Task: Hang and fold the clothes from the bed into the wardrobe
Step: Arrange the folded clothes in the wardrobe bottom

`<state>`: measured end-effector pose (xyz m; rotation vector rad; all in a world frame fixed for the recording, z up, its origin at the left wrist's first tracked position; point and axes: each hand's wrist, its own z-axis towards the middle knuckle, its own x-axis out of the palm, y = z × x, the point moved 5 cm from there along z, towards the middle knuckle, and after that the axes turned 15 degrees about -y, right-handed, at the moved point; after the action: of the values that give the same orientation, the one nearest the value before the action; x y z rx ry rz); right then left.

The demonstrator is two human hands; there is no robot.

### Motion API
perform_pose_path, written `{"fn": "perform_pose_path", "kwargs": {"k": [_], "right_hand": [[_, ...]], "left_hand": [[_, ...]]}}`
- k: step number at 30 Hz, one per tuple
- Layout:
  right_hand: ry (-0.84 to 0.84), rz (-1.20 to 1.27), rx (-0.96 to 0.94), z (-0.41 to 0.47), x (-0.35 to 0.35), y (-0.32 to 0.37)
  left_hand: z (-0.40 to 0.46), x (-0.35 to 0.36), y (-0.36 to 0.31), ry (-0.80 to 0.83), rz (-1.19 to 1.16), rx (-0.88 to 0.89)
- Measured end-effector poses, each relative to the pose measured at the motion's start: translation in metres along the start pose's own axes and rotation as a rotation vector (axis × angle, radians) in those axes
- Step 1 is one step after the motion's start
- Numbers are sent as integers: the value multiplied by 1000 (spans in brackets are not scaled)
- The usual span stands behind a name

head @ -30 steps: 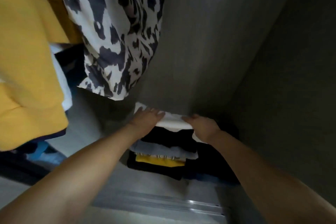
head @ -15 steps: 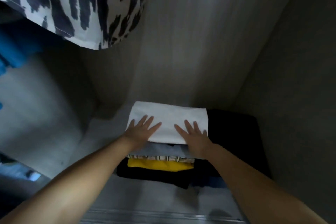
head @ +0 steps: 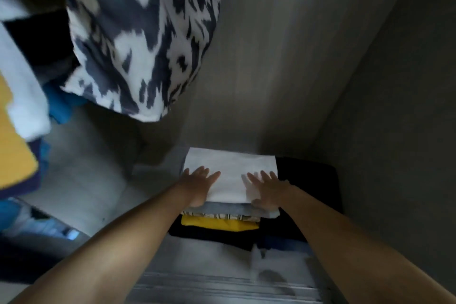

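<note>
On the wardrobe floor (head: 98, 185), at the far left, hang a yellow garment (head: 14, 155) and a white one (head: 24, 111), and beside them a patterned garment (head: 145, 39) in white and dark blue hangs above. Lower, the left hand (head: 197, 186) lies flat with spread fingers on the left edge of the white shirt (head: 232, 175). This folded shirt is the top piece of a stack (head: 222, 222) of folded clothes, with grey, striped, yellow and black layers under it. The right hand (head: 266, 190) lies flat too, fingers spread, on the right front part of the shirt; neither hand grips anything. To the right, a black pile (head: 308, 177) touches the stack. I judge the step is placing and smoothing the folded shirt on the stack. The next move probably calls for lifting both hands straight off so the shirt does not slide. Its long axis runs left to right, parallel to the back wall (head: 283, 57), and its short sides point to the side walls.
</note>
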<state>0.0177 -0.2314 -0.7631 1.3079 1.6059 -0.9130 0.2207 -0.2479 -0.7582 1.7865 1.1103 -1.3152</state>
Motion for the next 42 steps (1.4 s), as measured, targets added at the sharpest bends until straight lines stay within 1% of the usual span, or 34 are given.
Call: {"fn": "perform_pose_path", "kwargs": {"k": [2,6,7,10,12,14,17,19,22,24,28,32,35,37,38,40,41,42], "right_hand": [[-36,-6,44,-19,-39,1],[-228,41,96,-70,-131,9],[-250,52,104,-86,-153,12],[-255,59,110,-131,-217,16],[-260,72,109,-156,-260,16],[-269,86,110,-177,-300,14],[-296,75,111,-203,-357,13],[-329,56,112,-221,-391,13],[-396,47,142,-248,-427,11],[-423,61,186,-268,-442,7],[-446,74,298,-319,-452,-8],[-395,65,411,-382,-437,-22],[-408,55,508,-434,-429,-39],[-368,39,561,-473,-414,-56],[-336,39,600,-493,-406,-64],[-326,92,741,-542,-392,-83],[-337,127,818,-567,-387,-91],[-342,154,885,-595,-381,-99]], "left_hand": [[-14,-41,-9,-44,-26,-23],[-52,-130,-31,-167,-142,-36],[-62,-152,-35,-185,-178,-54],[-91,-221,-49,-167,-235,-98],[-110,-272,-57,-197,-244,-104],[-124,-319,-62,-215,-259,-76],[-140,-378,-65,-200,-266,-33],[-151,-416,-65,-234,-255,-25],[-167,-456,-63,-303,-255,-41],[-176,-473,-62,-319,-254,-43],[-181,-496,-88,-335,-295,39],[-194,-497,-155,-253,-344,169],[-206,-496,-218,-165,-239,299],[-222,-493,-266,-60,-152,434],[-233,-489,-289,25,-122,492],[-257,-476,-337,217,-80,573],[-268,-471,-359,277,-66,613],[-281,-469,-385,297,-64,670]]}}
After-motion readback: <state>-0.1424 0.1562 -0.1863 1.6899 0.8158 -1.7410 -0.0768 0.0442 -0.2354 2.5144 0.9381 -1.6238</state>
